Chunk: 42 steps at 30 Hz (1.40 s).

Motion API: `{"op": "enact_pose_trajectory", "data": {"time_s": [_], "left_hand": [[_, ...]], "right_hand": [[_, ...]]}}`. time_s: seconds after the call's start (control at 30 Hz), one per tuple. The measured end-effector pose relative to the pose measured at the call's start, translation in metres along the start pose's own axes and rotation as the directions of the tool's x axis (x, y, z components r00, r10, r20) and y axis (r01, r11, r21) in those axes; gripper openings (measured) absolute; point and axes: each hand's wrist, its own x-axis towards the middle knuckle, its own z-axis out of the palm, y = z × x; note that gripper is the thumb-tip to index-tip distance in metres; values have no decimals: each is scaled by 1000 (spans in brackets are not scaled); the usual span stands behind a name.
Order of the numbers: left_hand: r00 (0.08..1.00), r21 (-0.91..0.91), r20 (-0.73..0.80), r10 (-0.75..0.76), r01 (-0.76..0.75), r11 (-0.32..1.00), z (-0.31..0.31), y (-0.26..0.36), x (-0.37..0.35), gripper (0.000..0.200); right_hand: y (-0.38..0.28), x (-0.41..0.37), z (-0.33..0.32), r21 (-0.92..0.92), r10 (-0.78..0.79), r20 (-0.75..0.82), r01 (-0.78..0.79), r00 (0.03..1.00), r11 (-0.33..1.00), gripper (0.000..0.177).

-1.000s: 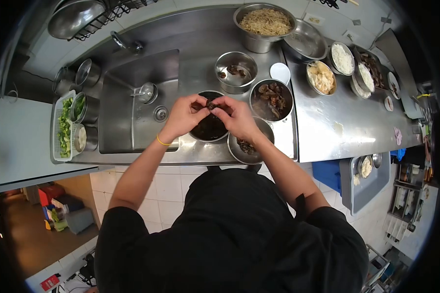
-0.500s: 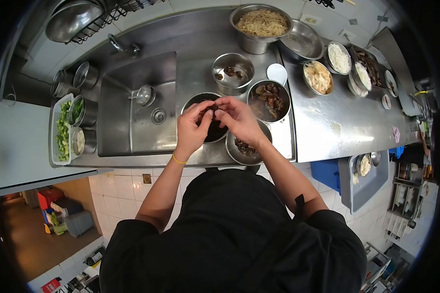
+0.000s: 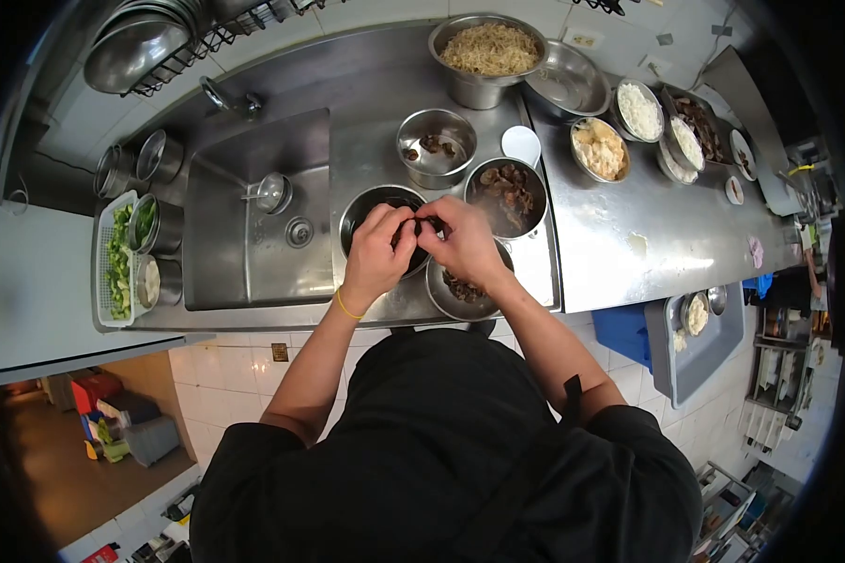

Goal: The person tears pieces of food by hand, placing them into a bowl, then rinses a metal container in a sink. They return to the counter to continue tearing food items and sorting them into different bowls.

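here, mid-frame, left hand (image 3: 377,253) and right hand (image 3: 468,248) pinch a small dark-brown food scrap (image 3: 418,224) over a round steel pot (image 3: 348,220); rightward, a round steel bowl (image 3: 483,172) holds brown chunks (image 3: 505,199); silver metal bench (image 3: 371,113) beneath, white-tiled wall (image 3: 390,15) at top.

A kitchen is being shown here, and by the look of it one fitted out for restaurant work! Steel is run right along the wall: a deep sink (image 3: 244,267) is set into the counter (image 3: 360,141), with a tap (image 3: 244,105) mounted behind. Up in the corner, metal bowls (image 3: 133,54) are stacked on a wire rack (image 3: 221,36). Now the food: pale strands (image 3: 490,49) are heaped in a big pot (image 3: 479,96), white shreds (image 3: 639,111) are held in a bowl, chopped greens (image 3: 119,258) are piled in a white basket (image 3: 114,320). Underfoot, pale tiles (image 3: 223,394) are laid, and a grey tub (image 3: 695,364) is parked nearby.
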Motion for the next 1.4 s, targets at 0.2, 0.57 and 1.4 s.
{"op": "enact_pose_trajectory", "data": {"time_s": [0.2, 0.57, 1.4], "left_hand": [[824, -692, 218, -523, 508, 513, 8, -14, 3, 12], [758, -783, 347, -552, 558, 275, -16, -21, -2, 29], [789, -632, 490, -370, 614, 474, 33, -5, 10, 13]], "right_hand": [[-5, -2, 5, 221, 99, -222, -49, 970, 974, 15], [47, 62, -16, -545, -373, -331, 147, 867, 825, 30], [21, -38, -29, -17, -97, -164, 96, 982, 995, 12]]}}
